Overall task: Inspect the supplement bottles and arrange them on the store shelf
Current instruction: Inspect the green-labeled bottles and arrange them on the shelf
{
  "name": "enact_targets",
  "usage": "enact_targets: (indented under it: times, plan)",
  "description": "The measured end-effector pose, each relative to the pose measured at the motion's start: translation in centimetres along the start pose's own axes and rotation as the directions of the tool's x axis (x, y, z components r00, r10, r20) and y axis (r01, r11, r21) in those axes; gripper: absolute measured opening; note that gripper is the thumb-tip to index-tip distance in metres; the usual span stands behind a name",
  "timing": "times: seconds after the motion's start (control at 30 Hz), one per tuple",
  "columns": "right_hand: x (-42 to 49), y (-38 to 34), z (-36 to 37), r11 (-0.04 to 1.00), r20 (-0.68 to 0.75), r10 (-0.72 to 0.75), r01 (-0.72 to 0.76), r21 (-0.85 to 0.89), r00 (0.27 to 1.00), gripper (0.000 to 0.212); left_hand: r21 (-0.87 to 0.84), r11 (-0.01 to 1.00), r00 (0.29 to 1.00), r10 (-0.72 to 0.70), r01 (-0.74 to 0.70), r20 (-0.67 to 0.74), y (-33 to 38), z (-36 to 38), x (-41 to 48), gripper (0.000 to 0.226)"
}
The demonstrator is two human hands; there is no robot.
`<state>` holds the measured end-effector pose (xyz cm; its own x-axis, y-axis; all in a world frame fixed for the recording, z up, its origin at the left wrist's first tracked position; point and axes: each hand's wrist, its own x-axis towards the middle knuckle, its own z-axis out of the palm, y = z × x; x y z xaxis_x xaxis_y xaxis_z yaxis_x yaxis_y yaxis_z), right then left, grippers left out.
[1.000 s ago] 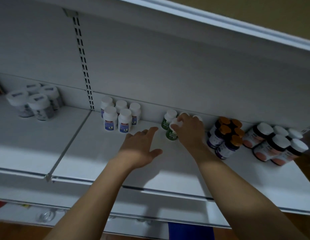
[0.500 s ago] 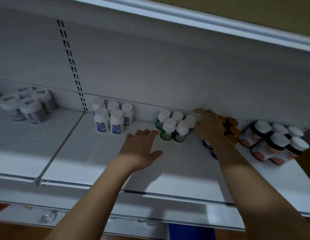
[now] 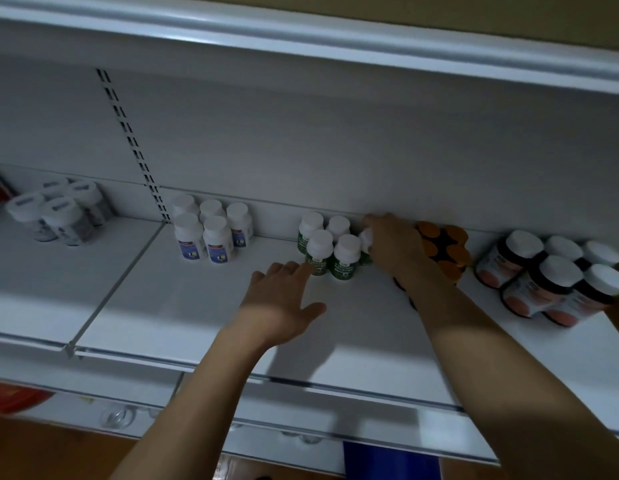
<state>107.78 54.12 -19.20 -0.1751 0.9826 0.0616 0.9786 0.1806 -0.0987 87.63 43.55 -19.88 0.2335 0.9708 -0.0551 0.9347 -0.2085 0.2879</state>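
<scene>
Green-label bottles upright against the shelf back wall, right hand wrapped round the cluster's rightmost bottle, left hand spread loose, fingertips touching the cluster's front-left bottle, gripping nothing.

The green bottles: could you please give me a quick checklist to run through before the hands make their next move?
1. Green bottles upright and grouped: ok.
2. Right hand gripping the rightmost green bottle: cannot tell, mostly hidden.
3. Left hand free, fingertip at the front-left bottle: ok.
4. Clear gap to the orange-capped bottles: not ok, hand fills it.
5. Labels facing front: ok on front two.
</scene>
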Motion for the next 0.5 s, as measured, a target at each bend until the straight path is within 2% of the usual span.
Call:
enact_targets:
  times: [0.1, 0.17, 0.23, 0.3, 0.37, 0.4, 0.5]
  plan:
    - [-1.8, 0.0, -2.1, 1.0, -0.007, -0.004, 0.004, -0.011, 1.0, 0.044, -0.002, 1.0, 1.0, -0.007, 0.007, -0.018, 1.4, -0.1, -0.6, 0.061]
    - [-3.4, 0.1, -3.5, 1.0, -0.043, 0.012, -0.012, 0.017, 0.999, 0.042, -0.016, 1.0, 0.999, 0.01, -0.011, -0.047, 2.7, -0.3, -1.1, 0.061]
    - [-5.4, 0.5, -4.7, 0.994, -0.087, 0.049, -0.04, 0.101, 0.995, 0.038, -0.027, 0.999, 0.995, 0.041, -0.044, -0.092, 4.0, -0.2, -1.6, 0.062]
    - [-7.6, 1.3, -5.3, 0.959, -0.104, 0.082, -0.051, 0.278, 0.991, 0.035, -0.058, 0.995, 0.986, 0.078, -0.087, -0.151, 5.3, -0.2, -2.3, 0.066]
    - [-9.8, 2.2, -5.8, 0.867, -0.082, 0.119, -0.063, 0.494, 0.99, 0.032, -0.096, 0.987, 0.974, 0.104, -0.125, -0.201, 6.7, -0.3, -2.9, 0.07]
    - [-11.1, 2.6, -6.0, 0.788, -0.05, 0.149, -0.087, 0.609, 0.988, 0.031, -0.124, 0.983, 0.974, 0.108, -0.134, -0.201, 7.5, -0.4, -3.1, 0.072]
    - [-14.8, 3.4, -6.5, 0.45, 0.033, 0.239, -0.141, 0.882, 0.97, 0.026, -0.273, 0.946, 0.979, 0.136, -0.173, -0.15, 9.5, -0.4, -4.0, 0.081]
